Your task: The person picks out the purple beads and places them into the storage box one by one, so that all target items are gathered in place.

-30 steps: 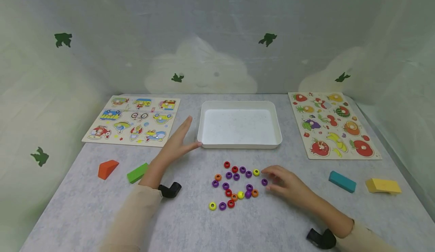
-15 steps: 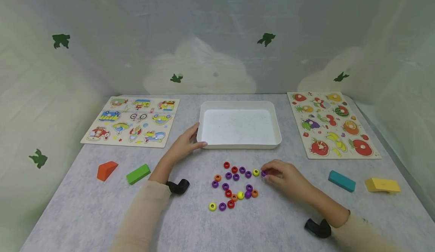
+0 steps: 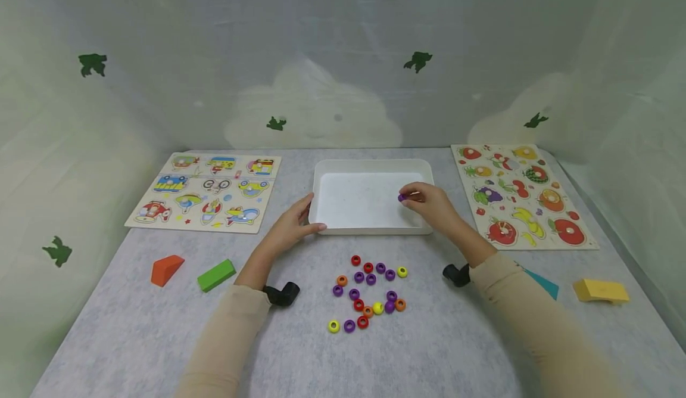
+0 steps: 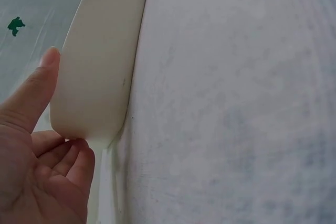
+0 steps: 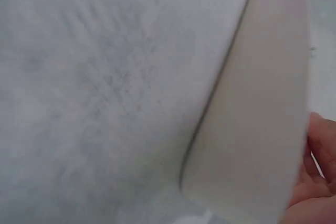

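A purple bead point(image 3: 402, 197) is pinched between the thumb and fingers of my right hand point(image 3: 430, 206), over the right part of a shallow white tray point(image 3: 370, 231). The right wrist view shows the tray's wall point(image 5: 252, 93), which partly hides that hand; the bead is out of sight there. My left hand point(image 3: 289, 229) holds the tray's near left corner. Seen from the left wrist, the thumb lies at the rim while curled fingers point(image 4: 79, 161) touch the side. Several purple, red, orange and yellow beads point(image 3: 371, 279) lie on the table in front of the tray.
Left of the tray lies a vehicle puzzle board point(image 3: 203, 195), and on the right a fruit puzzle board point(image 3: 522, 198). An orange block point(image 3: 167, 270) and a green block point(image 3: 217, 275) rest at left. A teal block point(image 3: 545, 285), partly behind the right sleeve, and a yellow block point(image 3: 601, 291) rest at right.
My right hand has picked up the purple bead at the right edge of the group and carried it up over the tray. My left hand has moved right onto the tray's corner.
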Demonstrator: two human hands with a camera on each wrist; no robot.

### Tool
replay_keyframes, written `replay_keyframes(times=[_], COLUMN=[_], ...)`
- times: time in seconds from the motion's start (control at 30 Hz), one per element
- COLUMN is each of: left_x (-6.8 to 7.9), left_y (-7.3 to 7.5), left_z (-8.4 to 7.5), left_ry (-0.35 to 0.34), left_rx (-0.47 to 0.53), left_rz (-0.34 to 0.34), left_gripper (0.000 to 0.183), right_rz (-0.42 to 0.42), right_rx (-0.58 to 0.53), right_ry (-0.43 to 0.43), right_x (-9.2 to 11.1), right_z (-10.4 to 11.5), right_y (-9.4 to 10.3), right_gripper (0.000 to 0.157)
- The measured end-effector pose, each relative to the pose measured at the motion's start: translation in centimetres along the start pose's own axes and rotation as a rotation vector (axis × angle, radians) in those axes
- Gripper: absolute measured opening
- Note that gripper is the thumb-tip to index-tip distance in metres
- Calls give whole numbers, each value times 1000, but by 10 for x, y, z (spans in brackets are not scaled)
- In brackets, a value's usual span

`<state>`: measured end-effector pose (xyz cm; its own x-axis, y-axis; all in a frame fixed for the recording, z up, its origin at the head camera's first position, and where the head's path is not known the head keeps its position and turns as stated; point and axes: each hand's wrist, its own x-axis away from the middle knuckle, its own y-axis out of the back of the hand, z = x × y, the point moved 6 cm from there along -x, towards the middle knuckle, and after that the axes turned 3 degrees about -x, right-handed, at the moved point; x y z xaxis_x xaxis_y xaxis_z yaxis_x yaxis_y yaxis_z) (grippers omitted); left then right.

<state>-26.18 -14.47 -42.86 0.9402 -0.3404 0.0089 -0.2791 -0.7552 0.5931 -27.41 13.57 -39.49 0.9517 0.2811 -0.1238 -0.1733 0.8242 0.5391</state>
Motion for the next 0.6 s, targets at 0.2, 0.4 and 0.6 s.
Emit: replay_keyframes(times=[0.2, 0.4, 0.6], left_x=[-1, 1, 9], left_y=[-1, 0, 3], left_z=[2, -3, -23], left_ry=[17, 29, 41], left_rx=[12, 33, 82], left_rz=[10, 17, 17], left_gripper=[89, 89, 82], right_rz=[67, 102, 101], right_rx=[75, 156, 113], right_ry=[-138, -163, -100], right_x=[-24, -29, -20], right_z=[-28, -35, -20], right_y=[-17, -24, -21], right_gripper=[16, 12, 27])
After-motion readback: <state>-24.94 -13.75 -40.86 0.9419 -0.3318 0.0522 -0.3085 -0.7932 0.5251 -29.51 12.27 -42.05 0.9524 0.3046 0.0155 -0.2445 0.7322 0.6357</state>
